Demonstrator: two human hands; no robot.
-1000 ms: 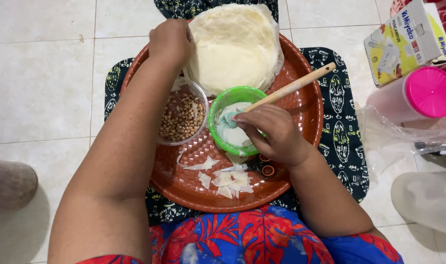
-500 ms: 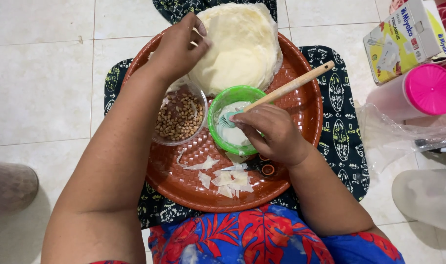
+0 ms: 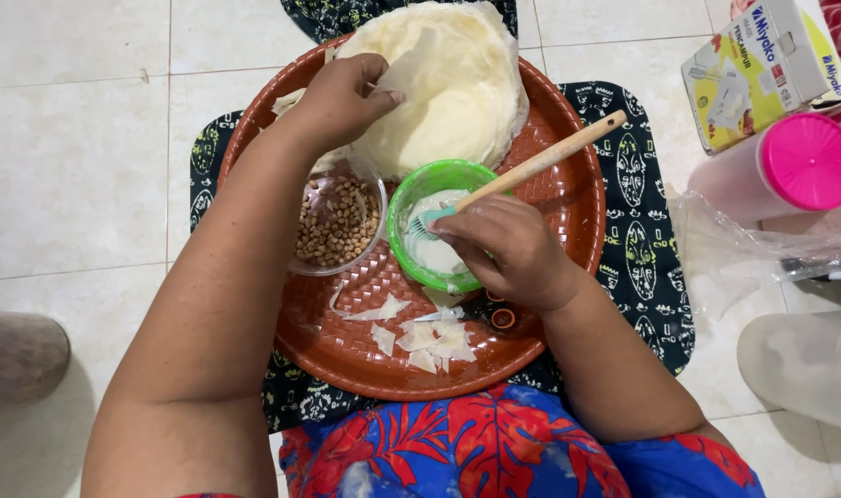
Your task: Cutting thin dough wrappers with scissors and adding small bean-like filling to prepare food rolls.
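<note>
A round brown woven tray (image 3: 568,221) lies on a dark patterned cloth (image 3: 642,258). At its far side sits a stack of thin pale wrapper sheets (image 3: 466,83). My left hand (image 3: 342,97) pinches the edge of the top sheet and lifts it. My right hand (image 3: 508,249) holds a brush with a wooden handle (image 3: 540,161), its bristles down in a small green bowl (image 3: 429,184) of white paste. A clear bowl of brown peanuts (image 3: 337,221) stands left of the green bowl. Torn wrapper scraps (image 3: 420,332) lie at the tray's near side.
To the right on the tiled floor stand a yellow and white carton (image 3: 762,65), a clear container with a pink lid (image 3: 789,166), crumpled clear plastic (image 3: 734,249) and a translucent tub (image 3: 808,364). A foot (image 3: 14,355) shows at the left edge.
My left hand has slid from the stack's left edge onto the top sheet, pinched it and begun peeling it up. My right hand with the brush has stayed in the green bowl.
</note>
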